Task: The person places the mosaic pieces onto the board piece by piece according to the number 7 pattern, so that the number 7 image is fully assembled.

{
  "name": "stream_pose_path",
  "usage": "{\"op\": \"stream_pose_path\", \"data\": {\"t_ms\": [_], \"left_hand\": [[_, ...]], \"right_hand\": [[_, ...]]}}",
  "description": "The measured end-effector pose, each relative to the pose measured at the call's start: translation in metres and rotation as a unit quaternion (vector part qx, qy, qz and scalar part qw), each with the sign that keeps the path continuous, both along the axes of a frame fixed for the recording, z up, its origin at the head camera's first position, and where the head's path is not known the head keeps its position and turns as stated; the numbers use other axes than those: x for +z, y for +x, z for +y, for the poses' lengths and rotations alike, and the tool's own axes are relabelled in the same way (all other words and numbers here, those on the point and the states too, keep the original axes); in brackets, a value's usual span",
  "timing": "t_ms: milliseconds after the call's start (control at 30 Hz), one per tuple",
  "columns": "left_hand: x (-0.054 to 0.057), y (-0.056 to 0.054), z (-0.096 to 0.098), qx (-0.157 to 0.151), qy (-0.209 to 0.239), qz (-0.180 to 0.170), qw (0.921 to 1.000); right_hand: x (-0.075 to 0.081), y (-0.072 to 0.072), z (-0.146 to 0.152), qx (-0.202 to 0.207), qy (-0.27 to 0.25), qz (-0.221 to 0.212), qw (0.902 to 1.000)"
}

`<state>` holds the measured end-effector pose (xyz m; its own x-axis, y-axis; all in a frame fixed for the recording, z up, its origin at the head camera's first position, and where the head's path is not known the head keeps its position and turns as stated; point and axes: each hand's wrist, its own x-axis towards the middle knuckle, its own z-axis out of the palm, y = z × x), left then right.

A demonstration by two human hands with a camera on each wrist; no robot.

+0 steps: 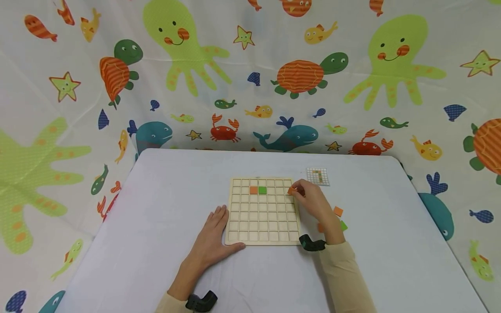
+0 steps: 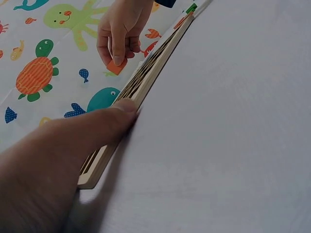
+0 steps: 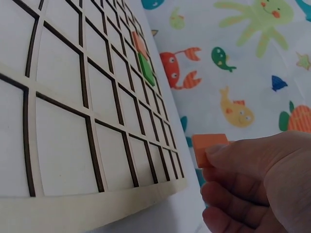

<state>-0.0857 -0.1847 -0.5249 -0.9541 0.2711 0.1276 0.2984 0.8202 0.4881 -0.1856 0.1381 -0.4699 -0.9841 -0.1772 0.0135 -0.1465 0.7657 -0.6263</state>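
A wooden grid board (image 1: 263, 217) lies flat on the table. In its upper part an orange tile (image 1: 253, 190) and a green tile (image 1: 262, 190) sit side by side in neighbouring cells. My left hand (image 1: 207, 239) rests at the board's lower left corner, fingers spread along the left side; its thumb (image 2: 104, 121) touches the front rim. Over the board's upper right edge, my right hand (image 1: 313, 202) pinches another square orange tile (image 3: 208, 145) between thumb and fingers, held up off the grid.
Behind the right hand lies a small pattern card (image 1: 318, 177) with a printed grid. Beside the right forearm are a loose orange tile (image 1: 338, 211), a green tile (image 1: 344, 225) and a partly hidden orange tile (image 1: 321, 228). A sea-animal curtain (image 1: 235, 65) hangs behind the white table (image 1: 164, 195).
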Motion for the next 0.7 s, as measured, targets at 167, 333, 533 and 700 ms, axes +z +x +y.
{"op": "stream_pose_path", "data": {"t_ms": [167,333,533,700], "left_hand": [[0.000,0.000,0.000,-0.002,-0.007,0.002,1.0000],[0.000,0.000,0.000,0.004,-0.010,0.010,0.9999],[0.000,0.001,0.000,0.000,-0.013,0.013,0.9998],[0.000,0.001,0.000,0.002,-0.018,0.009,0.9998]], "right_hand": [[-0.003,-0.005,-0.007,0.007,-0.007,-0.003,1.0000],[-0.006,-0.009,-0.014,0.018,-0.005,0.007,0.9998],[-0.011,-0.011,-0.021,0.024,-0.006,0.008,0.9997],[-0.014,-0.013,-0.026,0.025,-0.008,-0.004,0.9996]]}}
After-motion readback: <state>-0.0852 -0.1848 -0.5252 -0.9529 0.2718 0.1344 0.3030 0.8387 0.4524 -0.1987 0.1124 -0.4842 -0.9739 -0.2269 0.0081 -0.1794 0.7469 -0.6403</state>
